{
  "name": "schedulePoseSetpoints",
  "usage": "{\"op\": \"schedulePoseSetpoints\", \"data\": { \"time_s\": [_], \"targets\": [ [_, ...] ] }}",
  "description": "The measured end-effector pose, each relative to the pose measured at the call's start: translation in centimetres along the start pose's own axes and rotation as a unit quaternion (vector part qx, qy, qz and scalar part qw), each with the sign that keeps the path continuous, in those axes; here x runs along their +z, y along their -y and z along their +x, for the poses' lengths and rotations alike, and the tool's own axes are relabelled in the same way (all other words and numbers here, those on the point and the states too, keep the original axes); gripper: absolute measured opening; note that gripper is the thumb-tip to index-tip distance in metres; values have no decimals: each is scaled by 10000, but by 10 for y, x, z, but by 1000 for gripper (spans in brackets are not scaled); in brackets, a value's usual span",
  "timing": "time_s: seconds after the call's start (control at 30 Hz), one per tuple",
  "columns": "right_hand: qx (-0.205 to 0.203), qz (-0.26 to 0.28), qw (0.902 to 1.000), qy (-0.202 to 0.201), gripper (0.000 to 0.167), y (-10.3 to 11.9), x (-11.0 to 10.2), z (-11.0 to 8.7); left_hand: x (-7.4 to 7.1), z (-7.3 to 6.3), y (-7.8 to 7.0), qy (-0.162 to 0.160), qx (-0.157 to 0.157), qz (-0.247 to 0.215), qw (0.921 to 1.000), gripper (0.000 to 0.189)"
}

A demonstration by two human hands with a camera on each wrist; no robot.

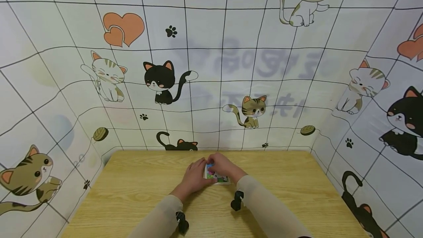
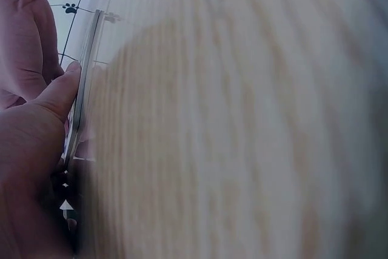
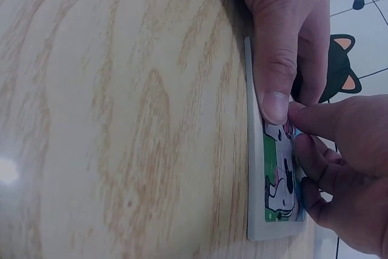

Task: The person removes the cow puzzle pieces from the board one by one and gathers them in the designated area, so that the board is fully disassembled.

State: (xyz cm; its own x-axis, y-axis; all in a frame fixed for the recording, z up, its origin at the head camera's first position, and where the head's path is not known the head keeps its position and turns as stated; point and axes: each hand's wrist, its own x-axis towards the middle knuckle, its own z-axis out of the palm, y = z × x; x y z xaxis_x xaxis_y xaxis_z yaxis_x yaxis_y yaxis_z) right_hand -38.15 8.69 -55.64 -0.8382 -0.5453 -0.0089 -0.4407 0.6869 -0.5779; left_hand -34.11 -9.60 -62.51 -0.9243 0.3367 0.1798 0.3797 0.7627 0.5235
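Note:
A small, white-rimmed picture board [image 1: 224, 183] lies near the far edge of the table, with cartoon animals [image 3: 280, 192] on green and blue. My left hand [image 1: 194, 177] grips it from the left side. In the right wrist view, the left thumb [image 3: 276, 104] presses over the near rim onto the picture. From the right, my right hand [image 1: 225, 165] reaches across the board, its curled fingertips at the far left part of the picture. I cannot tell whether those fingers pinch a separate piece. Edge-on in the left wrist view, the board [image 2: 88, 65] shows thin.
A wood-grain table [image 1: 132, 190] spreads around both arms. White cloth [image 1: 205, 61] printed with cats and grid lines hangs behind it and along both sides. Small black devices hang under the left wrist [image 1: 182, 223] and the right wrist [image 1: 236, 200].

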Motion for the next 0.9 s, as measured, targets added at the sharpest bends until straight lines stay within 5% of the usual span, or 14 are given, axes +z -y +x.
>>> {"op": "schedulePoseSetpoints", "data": {
  "time_s": [0.9],
  "targets": [
    [6,368,9993,-68,29,-12,1,-8,-4,-1,-6,55,-79,-102,9999,100]
  ]
}}
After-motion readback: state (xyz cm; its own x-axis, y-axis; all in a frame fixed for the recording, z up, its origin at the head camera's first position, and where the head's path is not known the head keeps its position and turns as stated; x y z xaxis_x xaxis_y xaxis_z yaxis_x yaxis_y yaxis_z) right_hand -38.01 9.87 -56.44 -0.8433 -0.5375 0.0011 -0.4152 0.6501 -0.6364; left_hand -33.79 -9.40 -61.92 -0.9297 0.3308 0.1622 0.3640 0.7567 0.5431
